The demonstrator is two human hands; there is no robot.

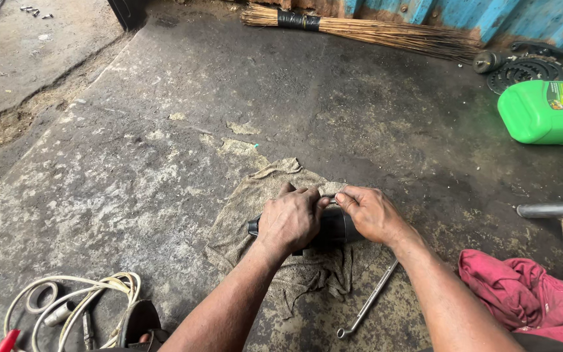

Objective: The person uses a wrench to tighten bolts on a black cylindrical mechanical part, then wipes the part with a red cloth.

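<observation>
A dark cylindrical part (335, 228) lies on a frayed grey-brown rag (262, 189) spread on the stained concrete floor. My left hand (289, 220) is clamped over the left end of the part. My right hand (371, 212) grips its right end, fingers curled over the top. Most of the part is hidden under both hands. A long thin metal wrench (367, 301) lies on the floor just below my right forearm, partly beside the rag.
A green plastic jug (547, 112) lies at the right, with sprockets (526, 69) behind it. A straw broom (373, 30) lies along the blue wall. A red cloth (529, 294) and metal bar (555, 210) sit at right. Coiled white cable (73, 300) lies bottom left.
</observation>
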